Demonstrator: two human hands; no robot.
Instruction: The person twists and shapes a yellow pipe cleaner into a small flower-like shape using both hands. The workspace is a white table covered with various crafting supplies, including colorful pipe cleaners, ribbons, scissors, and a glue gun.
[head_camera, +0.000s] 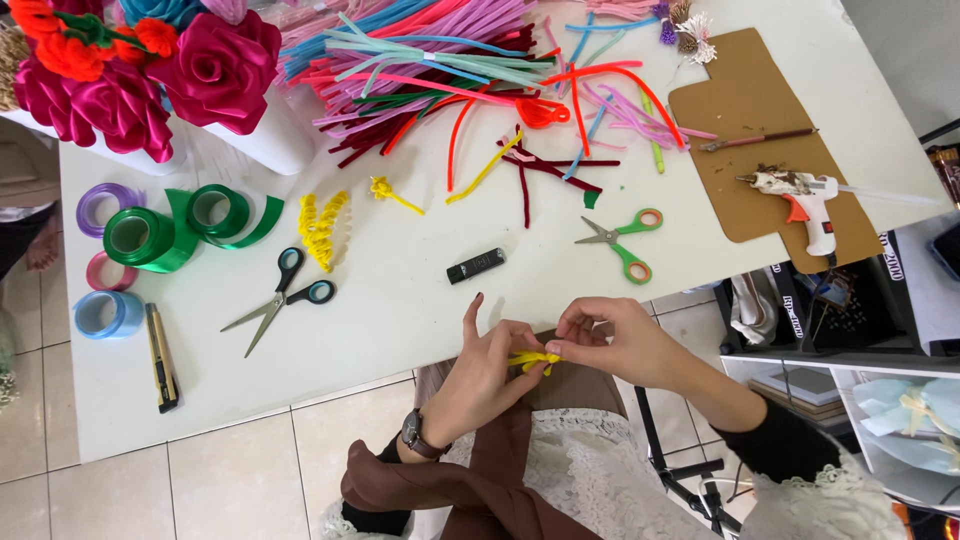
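Both hands meet at the near edge of the white surface (400, 300). The left hand (490, 365) and right hand (610, 340) each have fingers clamped on a small yellow pipe-cleaner piece (533, 359) between them. Green scissors (625, 240) lie just beyond, a black lighter (475, 265) to their left.

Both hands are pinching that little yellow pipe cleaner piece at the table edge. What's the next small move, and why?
Probably keep twisting: the left hand and right hand both pinch the yellow pipe cleaner piece, which looks only partly folded. A finished-looking yellow coil lies on the table, suggesting more bends remain.
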